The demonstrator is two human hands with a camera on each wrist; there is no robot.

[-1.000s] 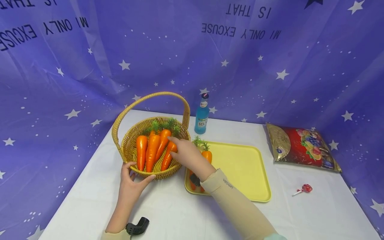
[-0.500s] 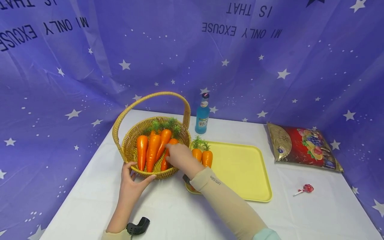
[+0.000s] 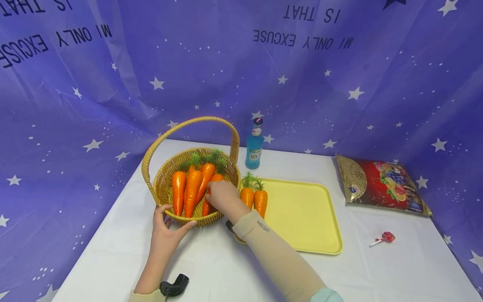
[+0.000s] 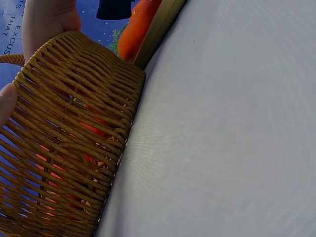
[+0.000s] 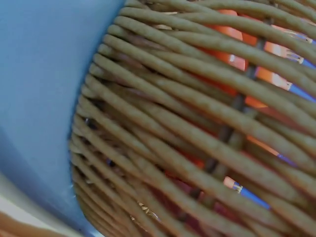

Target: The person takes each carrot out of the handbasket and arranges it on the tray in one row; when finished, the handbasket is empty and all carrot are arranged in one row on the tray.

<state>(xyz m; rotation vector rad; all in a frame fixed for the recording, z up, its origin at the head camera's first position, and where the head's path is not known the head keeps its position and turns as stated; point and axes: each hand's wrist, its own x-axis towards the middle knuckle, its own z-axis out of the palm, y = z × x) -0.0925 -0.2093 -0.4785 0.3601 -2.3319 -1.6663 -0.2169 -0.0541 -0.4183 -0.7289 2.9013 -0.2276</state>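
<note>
A round wicker basket (image 3: 160, 184) with a tall arched handle holds several orange carrots (image 3: 193, 188) with green tops. At its near rim my left hand (image 3: 166, 235) grips the edge, thumb and fingers spread along it. The thumb (image 4: 7, 101) shows on the rim in the left wrist view. My right hand (image 3: 225, 200) reaches over the right rim and holds the rightmost carrot (image 3: 217, 178) in the basket, its fingers partly hidden. Woven basket side (image 5: 197, 118) fills most of the right wrist view, with orange showing through the gaps.
Right of the basket lies a yellow tray (image 3: 302, 214) with carrots (image 3: 260, 201) at its left end, partly behind the right arm. A blue bottle (image 3: 254, 147) stands behind. Farther right are a red-and-gold bag (image 3: 385, 184) and a lollipop (image 3: 387, 237) on the white tabletop (image 3: 362, 277).
My right hand has moved slightly left and down onto the rightmost carrot, its fingers closing in. The left hand and basket stay in place.
</note>
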